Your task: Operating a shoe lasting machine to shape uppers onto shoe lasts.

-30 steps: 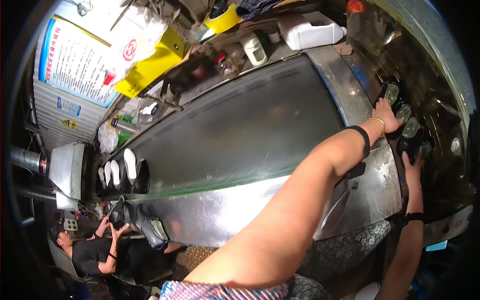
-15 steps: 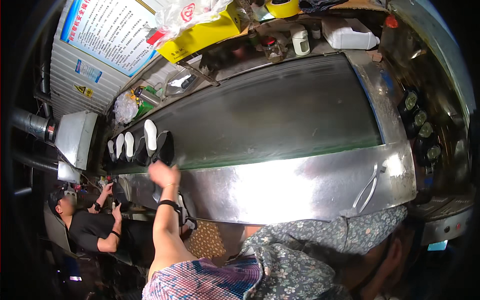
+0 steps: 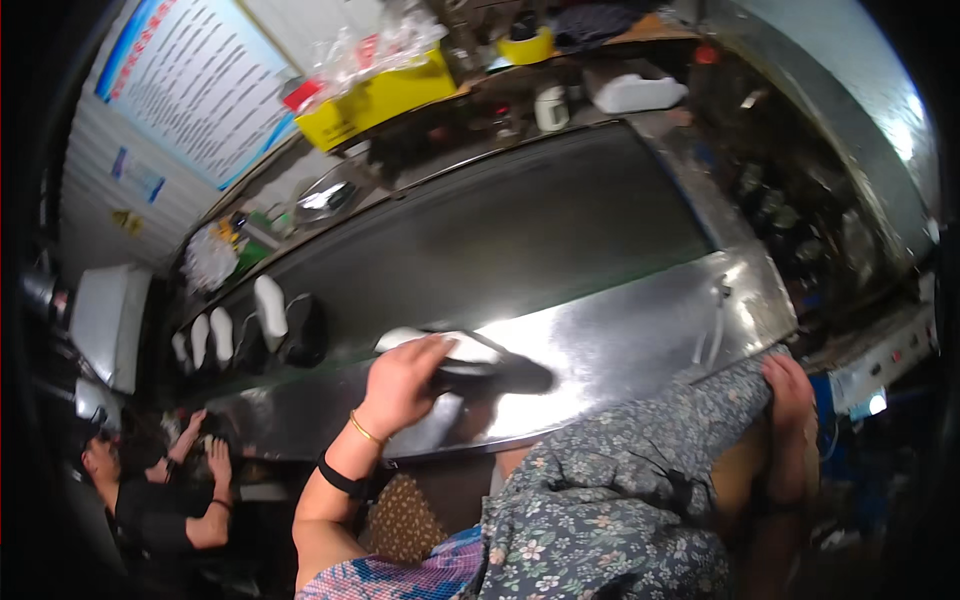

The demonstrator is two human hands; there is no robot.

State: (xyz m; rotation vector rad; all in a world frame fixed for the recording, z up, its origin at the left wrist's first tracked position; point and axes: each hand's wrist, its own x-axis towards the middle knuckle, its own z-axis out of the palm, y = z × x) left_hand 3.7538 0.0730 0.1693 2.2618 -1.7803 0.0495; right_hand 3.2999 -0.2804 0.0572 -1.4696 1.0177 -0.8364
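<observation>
My left hand is closed on a shoe with a dark upper and a white sole. The sole faces up, and my fingers cover its middle. It is over the shiny metal ledge, next to the dark belt. My right hand is low at the right, beside the edge of my floral garment; its fingers are blurred. At the belt's left end is a row of several shoes, among them one with a white sole and a black one.
The dark belt runs along the metal ledge. Behind it are a yellow box, a white bottle and a white jug. A co-worker is at the lower left, near a grey metal housing.
My left hand has moved right from beside the shoe row and now holds a white-soled shoe over the ledge. My right hand has moved up beside the floral garment. The view has shifted.
</observation>
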